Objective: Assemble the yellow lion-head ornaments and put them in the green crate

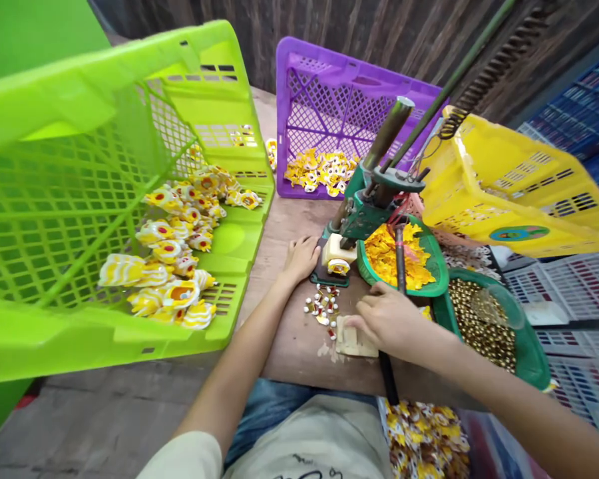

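A green hand-lever press (374, 206) stands on the wooden table. Under its ram sits a cream block (335, 247) with a small yellow-and-white plastic piece (338, 267) at its front. My left hand (303, 258) lies by the left side of the press base, fingers stretched out, nothing seen in it. Closed around the black press lever (388, 379) is my right hand (387, 316), hiding the lever's middle. Below its thumb, a loose cream block (352, 338) rests on the table. Several small red-and-white parts (323, 303) are scattered before the press.
A tilted green crate (229, 259) at left holds yellow-and-white pieces. A purple crate (349, 86) stands behind, a yellow crate (529, 199) at right. Green baskets hold yellow parts (399, 256) and gold beads (479, 322). More pieces (426, 439) lie below the table edge.
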A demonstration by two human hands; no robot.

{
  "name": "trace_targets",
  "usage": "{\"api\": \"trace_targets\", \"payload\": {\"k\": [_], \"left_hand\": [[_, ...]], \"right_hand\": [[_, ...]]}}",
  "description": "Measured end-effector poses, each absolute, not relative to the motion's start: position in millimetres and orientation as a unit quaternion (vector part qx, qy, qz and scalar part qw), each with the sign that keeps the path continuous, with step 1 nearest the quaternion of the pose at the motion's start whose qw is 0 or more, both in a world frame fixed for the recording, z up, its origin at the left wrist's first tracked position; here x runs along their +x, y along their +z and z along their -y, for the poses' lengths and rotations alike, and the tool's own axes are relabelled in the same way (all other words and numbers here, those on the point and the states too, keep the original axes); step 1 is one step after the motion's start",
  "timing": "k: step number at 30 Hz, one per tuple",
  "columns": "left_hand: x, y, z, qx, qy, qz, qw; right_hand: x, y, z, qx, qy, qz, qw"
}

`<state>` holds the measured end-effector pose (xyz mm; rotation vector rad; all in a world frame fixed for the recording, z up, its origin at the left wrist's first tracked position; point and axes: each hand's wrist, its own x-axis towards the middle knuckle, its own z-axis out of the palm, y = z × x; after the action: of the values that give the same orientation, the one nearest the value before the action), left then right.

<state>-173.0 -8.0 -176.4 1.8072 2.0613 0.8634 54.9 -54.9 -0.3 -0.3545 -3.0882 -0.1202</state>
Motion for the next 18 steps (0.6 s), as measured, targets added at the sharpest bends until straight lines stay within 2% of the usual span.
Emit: {"api": "trace_targets", "payload": {"k": [4,11,15,18], "left_hand": [[-171.0,-184.2,5.5,0.630,0.292,-0.707,0.135],[-166.8,-185.1,5.2,0.614,0.312,-0.706,0.165],[-167.5,-180.5,5.6,0.606,0.331,-0.706,0.157],[-167.5,-176.5,13.8,0.566,0.353,-0.731,0.144]], "right_hand": [[40.8,-57.8,44.6,-0.122,-0.096,0.987,0.033],[34.9,-78.0,36.8,-0.151,-0.129,0.978,0.067],[56.7,-64.2,46.6,-0.199,-0.021,0.975,0.100],[88.4,-5.8,24.7,-0.283,0.150,0.935,0.154]]}}
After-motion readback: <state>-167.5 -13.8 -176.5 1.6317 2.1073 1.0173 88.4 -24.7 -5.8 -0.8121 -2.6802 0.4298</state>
